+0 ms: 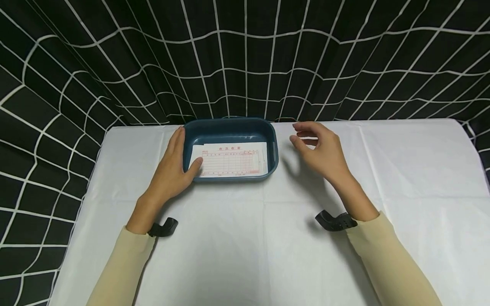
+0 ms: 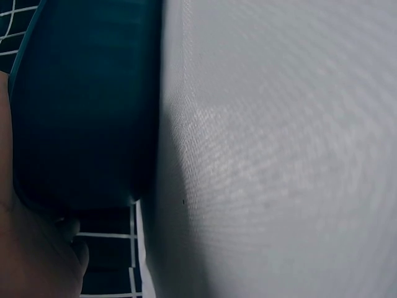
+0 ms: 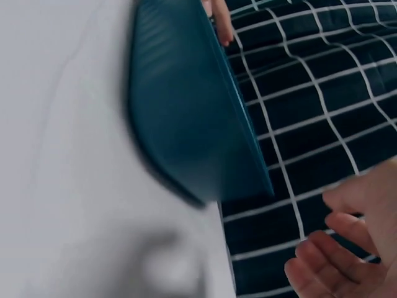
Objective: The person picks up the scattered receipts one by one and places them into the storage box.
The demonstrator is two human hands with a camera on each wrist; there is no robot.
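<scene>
A dark teal plastic tray [image 1: 230, 179] sits near the table's far edge, and a receipt pad [image 1: 233, 163] with red print lies inside it. My left hand [image 1: 174, 165] holds the tray at its left end, thumb over the rim and above the pad's corner, fingers along the outer wall. In the left wrist view the tray's side [image 2: 87, 112] fills the upper left. Apart from the tray's right end, my right hand [image 1: 323, 148] hovers with bent fingers and holds nothing. Its fingers [image 3: 329, 264] also show in the right wrist view, away from the tray wall [image 3: 186, 118].
A white cloth [image 1: 229, 246] covers the table. Black fabric with a white grid [image 1: 245, 55] hangs behind the far edge and along the sides. A black strap mount [image 1: 163, 228] is on the left wrist, another strap mount [image 1: 334, 221] on the right.
</scene>
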